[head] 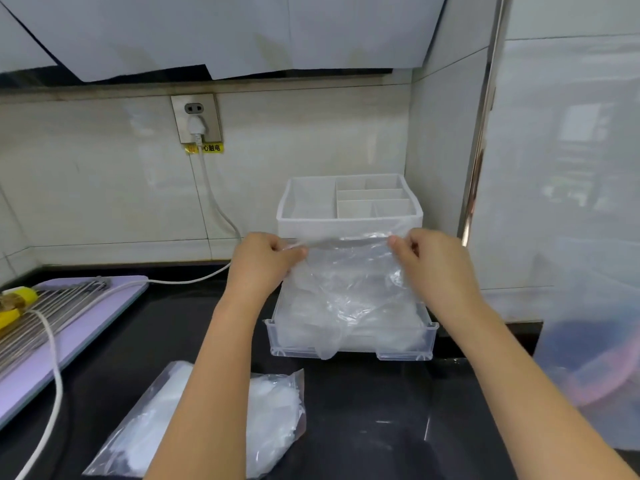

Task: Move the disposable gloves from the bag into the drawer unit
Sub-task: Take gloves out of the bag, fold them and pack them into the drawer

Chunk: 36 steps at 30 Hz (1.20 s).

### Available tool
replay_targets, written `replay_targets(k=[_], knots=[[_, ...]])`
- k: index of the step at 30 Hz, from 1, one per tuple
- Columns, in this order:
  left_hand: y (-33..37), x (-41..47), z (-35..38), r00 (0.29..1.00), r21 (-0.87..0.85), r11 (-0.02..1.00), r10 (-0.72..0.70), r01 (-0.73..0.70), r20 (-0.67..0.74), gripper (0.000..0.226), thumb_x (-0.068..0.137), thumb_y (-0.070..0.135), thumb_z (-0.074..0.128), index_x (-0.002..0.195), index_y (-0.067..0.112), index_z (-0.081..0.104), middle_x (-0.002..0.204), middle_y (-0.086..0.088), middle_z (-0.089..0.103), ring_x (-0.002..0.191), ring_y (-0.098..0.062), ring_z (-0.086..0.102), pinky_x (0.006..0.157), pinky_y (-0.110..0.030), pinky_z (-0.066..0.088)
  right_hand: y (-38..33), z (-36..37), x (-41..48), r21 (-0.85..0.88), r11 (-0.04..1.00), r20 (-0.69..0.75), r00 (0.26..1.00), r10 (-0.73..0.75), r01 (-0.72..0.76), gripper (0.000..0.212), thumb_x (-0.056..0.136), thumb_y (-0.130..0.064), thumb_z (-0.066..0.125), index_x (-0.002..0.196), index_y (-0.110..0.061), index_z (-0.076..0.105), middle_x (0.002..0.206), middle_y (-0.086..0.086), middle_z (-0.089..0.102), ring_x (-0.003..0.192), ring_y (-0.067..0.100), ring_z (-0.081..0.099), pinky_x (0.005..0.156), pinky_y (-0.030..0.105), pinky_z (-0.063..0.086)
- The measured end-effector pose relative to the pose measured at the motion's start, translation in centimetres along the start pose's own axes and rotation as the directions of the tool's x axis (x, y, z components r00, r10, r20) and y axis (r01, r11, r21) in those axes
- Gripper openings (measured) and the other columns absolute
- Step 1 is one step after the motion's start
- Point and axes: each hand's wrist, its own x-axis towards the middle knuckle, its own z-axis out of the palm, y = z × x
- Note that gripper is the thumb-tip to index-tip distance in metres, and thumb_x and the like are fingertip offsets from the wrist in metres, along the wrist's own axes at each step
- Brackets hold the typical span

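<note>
A clear disposable glove (346,285) hangs stretched between my two hands, above the pulled-out drawer (349,336) of the white drawer unit (349,221). My left hand (261,263) pinches the glove's cuff on the left, my right hand (434,263) pinches it on the right. The glove's fingers droop over the drawer's front wall. More clear gloves lie inside the drawer. The clear plastic bag (207,420) with the remaining gloves lies on the black counter (363,417) near me, partly hidden by my left forearm.
A purple cutting board (86,327) with a metal rack and a yellow object sits at the left. A white power cord (55,368) runs from the wall socket (196,119) across it. The unit's top tray has several dividers. A translucent bag (588,358) hangs at the right.
</note>
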Motion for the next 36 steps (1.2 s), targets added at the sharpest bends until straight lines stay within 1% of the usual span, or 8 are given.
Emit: replay_targets(k=[4,7,11,15,20,23,28,36], knots=[[0.0,-0.1,0.0,0.966,0.243,0.968,0.126,-0.070,-0.224,0.027,0.084,0.022,0.068,0.106,0.009,0.062,0.098,-0.002,0.061,0.086,-0.017,0.054,0.069,-0.029,0.042,0.1,2.1,-0.6,-0.275,0.961,0.102,0.993,0.052,-0.022,0.043,0.100,-0.029,0.042,0.060,-0.014,0.038,0.059,-0.002,0.041,0.061,0.023,0.049,0.050,0.029,0.026],[0.9,-0.9,-0.2,0.929,0.239,0.943,0.285,-0.230,-0.234,0.014,0.087,0.018,0.065,0.100,0.015,0.062,0.088,0.005,0.061,0.075,-0.008,0.054,0.062,-0.020,0.039,0.2,3.0,-1.0,-0.441,0.897,0.143,0.983,0.116,-0.041,0.038,0.098,-0.011,0.046,0.061,-0.015,0.038,0.061,-0.003,0.040,0.061,0.019,0.045,0.043,0.026,0.022],[1.6,-2.0,1.3,0.936,0.297,0.888,0.338,-0.352,0.099,0.015,0.092,0.024,0.057,0.085,0.014,0.067,0.076,0.001,0.066,0.070,-0.014,0.060,0.061,-0.025,0.046,0.0,3.2,-0.9,-0.530,0.847,0.237,0.952,0.192,-0.039,0.014,0.095,-0.006,0.050,0.089,-0.009,0.063,0.091,0.006,0.065,0.074,0.021,0.057,0.047,0.025,0.027],[0.4,-1.8,4.0,0.833,0.403,0.842,0.093,-0.358,0.545,0.018,0.097,0.018,0.044,0.094,0.020,0.062,0.093,0.001,0.057,0.089,-0.019,0.054,0.075,-0.026,0.039,-0.4,2.9,-1.1,-0.548,0.836,0.275,0.939,0.207,-0.024,0.011,0.095,-0.009,0.052,0.093,-0.010,0.063,0.097,0.005,0.066,0.077,0.021,0.057,0.044,0.025,0.024],[-0.6,-1.3,4.8,0.787,0.501,0.824,-0.113,-0.267,0.606,0.044,0.098,0.009,0.035,0.139,0.021,0.047,0.144,0.004,0.045,0.131,-0.018,0.041,0.108,-0.026,0.029,-1.7,1.0,-1.2,-0.416,0.910,0.277,0.953,0.125,0.001,0.028,0.096,-0.031,0.053,0.077,-0.011,0.050,0.081,0.002,0.049,0.077,0.021,0.050,0.056,0.027,0.033],[-0.8,-1.0,4.9,0.774,0.460,0.850,-0.105,-0.256,0.624,0.047,0.098,0.011,0.030,0.139,0.027,0.047,0.144,0.008,0.044,0.136,-0.015,0.035,0.117,-0.037,0.019,-2.7,0.5,-1.1,-0.231,0.966,0.208,0.976,-0.069,0.118,0.014,0.094,-0.017,0.054,0.104,-0.009,0.058,0.106,0.004,0.055,0.093,0.020,0.055,0.071,0.025,0.040],[-0.5,-1.2,4.7,0.741,0.295,0.920,-0.008,-0.258,0.672,0.045,0.094,0.002,0.034,0.130,0.019,0.056,0.131,0.000,0.056,0.122,-0.019,0.049,0.105,-0.033,0.038,-3.3,2.2,-1.5,-0.038,0.993,0.679,0.732,-0.057,0.112,0.036,0.091,-0.003,0.040,0.112,-0.016,0.067,0.104,0.002,0.064,0.082,0.016,0.057,0.063,0.023,0.042],[-0.9,-0.1,5.0,0.784,0.516,0.828,-0.166,-0.219,0.599,0.038,0.098,0.023,0.044,0.133,0.010,0.046,0.134,-0.009,0.050,0.112,-0.023,0.050,0.082,-0.027,0.036,-2.6,2.5,-1.1,-0.180,0.983,0.794,0.588,0.155,-0.015,0.037,0.093,-0.008,0.038,0.118,-0.012,0.064,0.126,0.004,0.059,0.114,0.022,0.054,0.090,0.029,0.044]])
